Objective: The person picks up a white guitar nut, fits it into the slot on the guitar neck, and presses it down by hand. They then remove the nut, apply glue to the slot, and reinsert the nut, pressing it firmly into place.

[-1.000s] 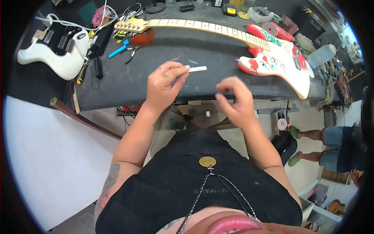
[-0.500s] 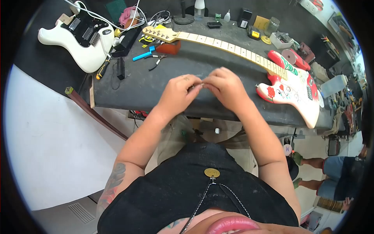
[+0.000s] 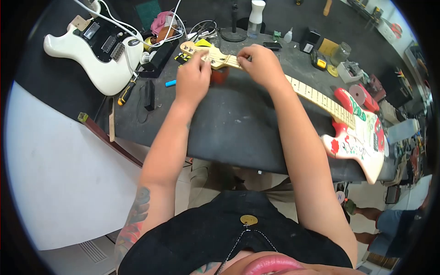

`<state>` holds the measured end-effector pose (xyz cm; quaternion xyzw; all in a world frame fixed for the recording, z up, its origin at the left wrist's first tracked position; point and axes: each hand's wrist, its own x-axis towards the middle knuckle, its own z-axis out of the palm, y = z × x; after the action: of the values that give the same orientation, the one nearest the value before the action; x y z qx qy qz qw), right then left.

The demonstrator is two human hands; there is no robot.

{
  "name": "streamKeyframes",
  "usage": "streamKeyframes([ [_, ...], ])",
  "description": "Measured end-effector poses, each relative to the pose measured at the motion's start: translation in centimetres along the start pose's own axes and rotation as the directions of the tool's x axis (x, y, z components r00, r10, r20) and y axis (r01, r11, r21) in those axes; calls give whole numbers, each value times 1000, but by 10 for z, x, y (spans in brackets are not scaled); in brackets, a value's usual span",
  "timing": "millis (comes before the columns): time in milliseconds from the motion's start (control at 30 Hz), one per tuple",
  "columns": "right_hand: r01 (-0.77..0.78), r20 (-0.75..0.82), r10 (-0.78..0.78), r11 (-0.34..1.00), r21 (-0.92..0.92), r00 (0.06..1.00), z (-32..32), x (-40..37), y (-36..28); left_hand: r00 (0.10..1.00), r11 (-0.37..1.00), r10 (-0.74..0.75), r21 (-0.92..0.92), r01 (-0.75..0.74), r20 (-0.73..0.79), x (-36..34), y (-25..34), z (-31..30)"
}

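Note:
A maple guitar neck (image 3: pixel 316 94) lies across the dark bench mat (image 3: pixel 238 128), running from its headstock (image 3: pixel 190 46) to a white body painted with red flowers (image 3: pixel 355 144). My left hand (image 3: pixel 192 78) reaches to where the neck joins the headstock, fingertips pressed on the wood. My right hand (image 3: pixel 259 64) pinches the neck just right of there, fingers closed over the first frets. The thin white strip from the earlier frames is hidden under my fingers. An orange-red neck rest (image 3: pixel 219 75) shows between my hands.
A white guitar with a black pickguard (image 3: pixel 96 50) and cables lies at the far left. Nearby are a yellow-black screwdriver (image 3: pixel 126 91), a black box (image 3: pixel 149 95) and a blue-handled tool (image 3: pixel 170 83). Bottles (image 3: pixel 254 16) and a jar (image 3: pixel 340 52) stand behind. Another person's legs (image 3: pixel 385 224) are at lower right.
My hands first came together over the near bench edge around the white strip. Both have now reached forward to the neck at the headstock. My view has tilted toward the bench.

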<state>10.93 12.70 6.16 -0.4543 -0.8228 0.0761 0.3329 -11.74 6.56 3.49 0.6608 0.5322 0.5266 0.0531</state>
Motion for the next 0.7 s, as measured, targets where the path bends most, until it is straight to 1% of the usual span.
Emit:
streamKeyframes([
  [33, 2, -39, -1, 1000, 21, 999, 7, -1, 1, 997, 997, 65, 35, -67, 44, 3, -1, 0],
  [67, -26, -19, 27, 999, 35, 999, 14, -5, 4, 987, 991, 113, 64, -120, 111, -1, 0, -1],
  [100, 38, -66, -38, 999, 2, 997, 18, -9, 6, 986, 993, 87, 67, -97, 139, -8, -4, 1],
  [133, 124, -129, -129, 991, -46, 983, 13, 1, 3, 985, 990, 104, 85, -116, 140, -4, -7, 5],
  [167, 11, -33, -12, 1000, -27, 999, 6, 2, -7, 982, 985, 121, 103, -136, 142, 0, -8, 6],
  [200, 7, -29, -7, 1000, -25, 1000, 3, 7, -8, 982, 986, 116, 104, -132, 147, 1, -8, 5],
  [267, -32, 96, 31, 999, 10, 995, -3, 11, -6, 981, 990, 90, 91, -106, 171, -4, 0, 0],
  [300, -39, 96, 37, 999, 12, 995, -7, 14, -6, 980, 990, 89, 91, -106, 178, -6, 3, 0],
  [367, -56, 197, 43, 997, 58, 979, -14, 18, -7, 976, 981, 187, 33, -192, 112, -10, 8, 2],
  [400, -59, 199, 46, 996, 61, 979, -13, 18, -4, 976, 981, 185, 34, -190, 117, -10, 9, 2],
  [467, 55, 146, -67, 995, 86, 987, -9, 18, 0, 970, 976, 207, 47, -215, 125, -12, 9, 3],
  [567, 67, 160, -84, 992, 108, 983, -12, 18, 1, 973, 976, 207, 49, -213, 101, -12, 8, 7],
  [600, 61, 160, -79, 992, 110, 984, -15, 17, 1, 972, 976, 207, 49, -213, 107, -12, 8, 7],
  [667, -17, 236, -13, 992, 126, 972, -23, 17, -3, 981, 982, 177, 51, -181, 78, -13, 8, 5],
  [700, -18, 236, -13, 992, 128, 972, -25, 18, -5, 981, 982, 177, 52, -181, 79, -12, 7, 4],
])
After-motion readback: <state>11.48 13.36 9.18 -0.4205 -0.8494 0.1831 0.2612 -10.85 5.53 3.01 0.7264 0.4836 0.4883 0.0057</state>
